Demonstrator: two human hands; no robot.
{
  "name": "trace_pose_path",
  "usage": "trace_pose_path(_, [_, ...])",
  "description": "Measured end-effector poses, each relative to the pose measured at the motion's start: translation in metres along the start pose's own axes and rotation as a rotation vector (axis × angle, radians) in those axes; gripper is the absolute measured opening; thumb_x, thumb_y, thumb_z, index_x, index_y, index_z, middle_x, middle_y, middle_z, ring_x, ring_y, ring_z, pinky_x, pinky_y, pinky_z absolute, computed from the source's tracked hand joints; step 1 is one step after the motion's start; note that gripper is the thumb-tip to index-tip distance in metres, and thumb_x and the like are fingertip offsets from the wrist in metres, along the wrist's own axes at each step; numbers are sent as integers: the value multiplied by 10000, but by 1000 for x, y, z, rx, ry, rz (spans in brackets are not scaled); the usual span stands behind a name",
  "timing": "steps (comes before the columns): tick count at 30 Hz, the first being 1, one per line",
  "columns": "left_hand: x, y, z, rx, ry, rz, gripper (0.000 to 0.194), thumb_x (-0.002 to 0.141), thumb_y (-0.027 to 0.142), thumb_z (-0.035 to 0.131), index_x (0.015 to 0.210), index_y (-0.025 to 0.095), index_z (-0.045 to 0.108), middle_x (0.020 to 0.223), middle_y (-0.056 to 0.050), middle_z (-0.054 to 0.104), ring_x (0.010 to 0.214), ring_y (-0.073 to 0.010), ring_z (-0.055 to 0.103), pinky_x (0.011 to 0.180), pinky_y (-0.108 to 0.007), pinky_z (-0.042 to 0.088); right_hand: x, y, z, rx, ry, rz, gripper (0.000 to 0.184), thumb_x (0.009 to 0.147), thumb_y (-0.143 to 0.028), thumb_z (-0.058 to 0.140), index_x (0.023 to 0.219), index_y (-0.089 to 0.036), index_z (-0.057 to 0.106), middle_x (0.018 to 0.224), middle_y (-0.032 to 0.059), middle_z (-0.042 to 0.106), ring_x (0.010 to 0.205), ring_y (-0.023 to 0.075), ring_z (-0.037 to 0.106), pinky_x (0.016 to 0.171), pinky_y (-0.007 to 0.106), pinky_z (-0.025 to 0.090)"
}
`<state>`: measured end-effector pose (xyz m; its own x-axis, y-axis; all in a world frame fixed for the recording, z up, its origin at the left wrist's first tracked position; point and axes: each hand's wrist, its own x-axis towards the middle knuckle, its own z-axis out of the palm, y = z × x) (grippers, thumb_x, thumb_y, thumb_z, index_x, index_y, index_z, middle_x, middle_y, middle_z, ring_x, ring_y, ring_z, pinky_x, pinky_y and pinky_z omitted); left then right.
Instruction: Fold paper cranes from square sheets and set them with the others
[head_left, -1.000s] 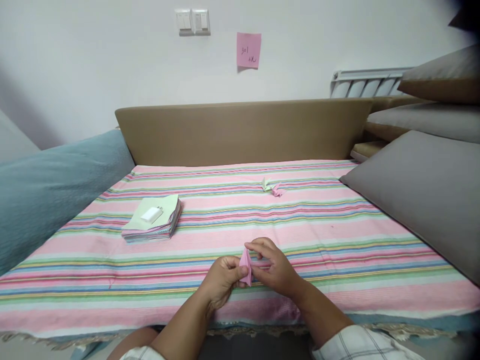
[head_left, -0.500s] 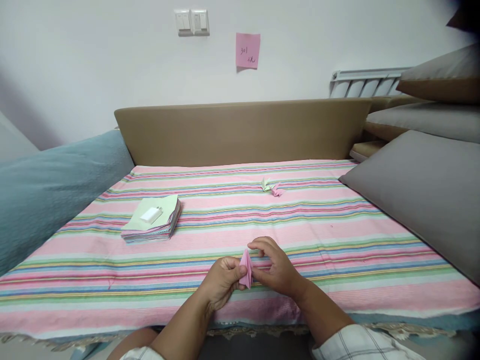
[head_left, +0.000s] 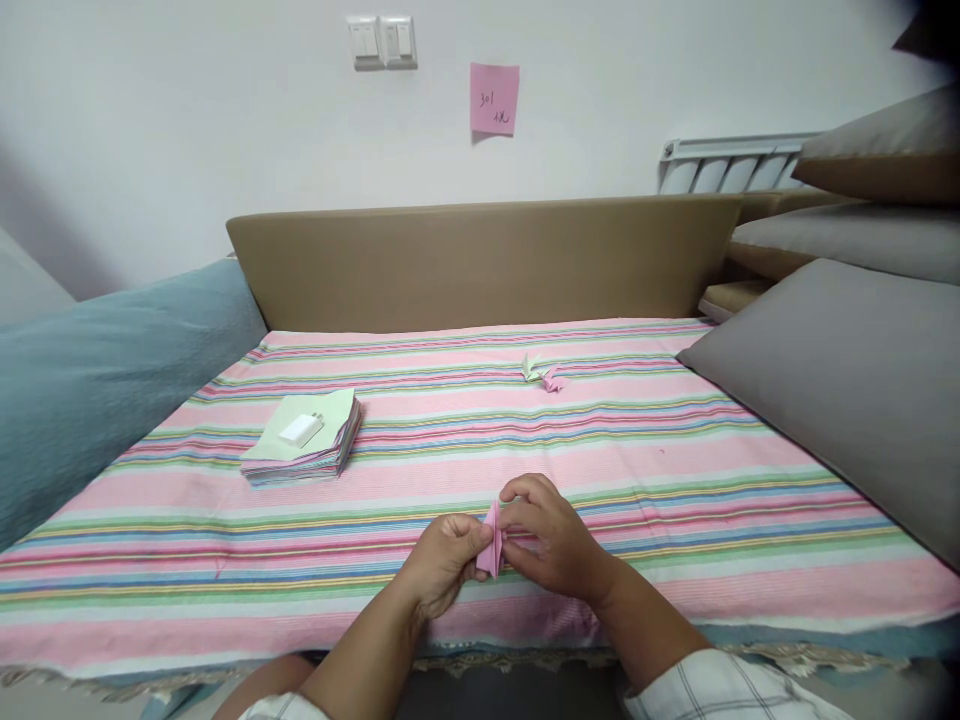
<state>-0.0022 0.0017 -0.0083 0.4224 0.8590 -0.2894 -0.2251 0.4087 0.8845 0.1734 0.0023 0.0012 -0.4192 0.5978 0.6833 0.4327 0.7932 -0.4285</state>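
Note:
A small piece of folded pink paper (head_left: 490,545) is pinched between the thumb and fingers of my left hand (head_left: 448,562), above the striped cloth near its front edge. It stands roughly upright, its narrow tip pointing away from me. My right hand (head_left: 549,535) is at the paper's right side, fingers curled and apart, with the fingertips at or very near its edge. Whether they press on it I cannot tell. Farther back lie a pale green origami crane (head_left: 530,369) and a pink origami crane (head_left: 553,381), side by side.
To the left, a stack of coloured paper (head_left: 334,440) carries a white charger plug (head_left: 301,430). The striped cloth (head_left: 420,470) covers the surface. Grey cushions (head_left: 847,370) border the right, a blue-green bolster (head_left: 127,360) the left, and a brown backrest (head_left: 480,265) the back.
My right fingers have shifted slightly, the middle finger now nearer the paper's edge. The folded paper has turned a little and looks narrower on its right side. My left hand keeps its pinch.

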Motion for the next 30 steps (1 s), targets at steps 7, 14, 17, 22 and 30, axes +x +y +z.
trace_pose_path(7, [2, 3, -5, 193, -22, 44, 436, 537, 504, 765, 469, 114, 581, 419, 16, 486, 398, -63, 397, 411, -192, 296, 0, 1, -4, -16, -46, 4, 123, 753, -196, 555, 869, -226, 586, 991, 67, 498, 939, 210, 474, 796, 364, 429])
trace_pose_path(14, [1, 8, -7, 377, -20, 73, 423, 572, 514, 732, 485, 128, 582, 411, 23, 481, 403, -71, 391, 424, -198, 255, 1, 2, -5, -12, -90, 37, 108, 765, -196, 569, 869, -216, 588, 944, 58, 516, 902, 194, 477, 772, 336, 429])
trace_pose_path(17, [0, 11, -6, 449, -17, 84, 417, 589, 511, 719, 488, 129, 588, 449, 19, 485, 439, -83, 424, 444, -201, 297, 1, 3, -4, -33, -128, 30, 50, 800, -188, 533, 808, -211, 577, 883, 47, 529, 842, 183, 472, 741, 328, 422])
trace_pose_path(22, [0, 11, -4, 409, 54, 90, 412, 534, 500, 753, 505, 130, 575, 502, 34, 470, 457, -74, 409, 442, -191, 311, 2, 6, -3, -123, -132, -24, 145, 870, -222, 467, 768, -201, 568, 805, 45, 543, 779, 174, 465, 698, 317, 404])
trace_pose_path(30, [1, 8, -2, 305, 79, 168, 343, 521, 430, 782, 593, 131, 633, 584, 31, 501, 529, -82, 417, 511, -197, 333, 2, 4, 4, -112, -61, -33, 171, 894, -225, 420, 803, -189, 561, 736, 31, 573, 711, 158, 470, 674, 308, 397])
